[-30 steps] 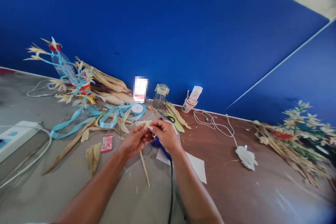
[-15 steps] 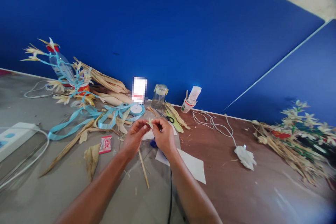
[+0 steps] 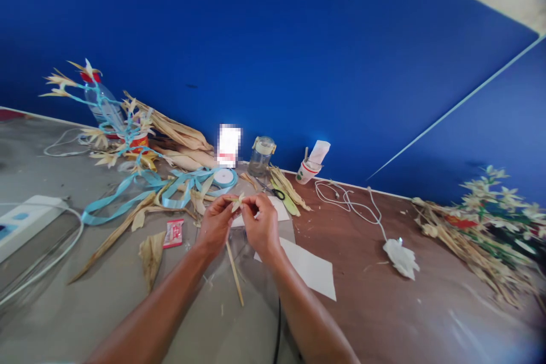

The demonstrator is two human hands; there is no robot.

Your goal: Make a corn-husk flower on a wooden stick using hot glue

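In the middle of the head view, my left hand (image 3: 216,220) and my right hand (image 3: 261,220) meet above the table. Their fingertips pinch a small pale piece of corn husk (image 3: 239,202), its pointed ends sticking up between them; the fingers cover part of it. A thin stick (image 3: 235,276) lies below my hands. White paper (image 3: 279,207) is behind my right hand, and another sheet (image 3: 313,270) lies beside my right forearm. Scissors (image 3: 278,194) with black handles rest just beyond, near a green and dry husk bundle (image 3: 290,196).
To the left are a blue ribbon spool (image 3: 224,177), loose husks (image 3: 151,256), a red packet (image 3: 174,233), a power strip (image 3: 28,222) and ribbon-wrapped husk flowers (image 3: 128,131). A glass jar (image 3: 261,159) and cup (image 3: 307,170) stand behind. A white cable (image 3: 358,207) and crumpled tissue (image 3: 401,259) lie right.
The whole view has shifted slightly. Both hands keep pinching the husk piece, with small finger movements; the husk now tilts differently. A dark blue object near my right wrist is no longer visible.
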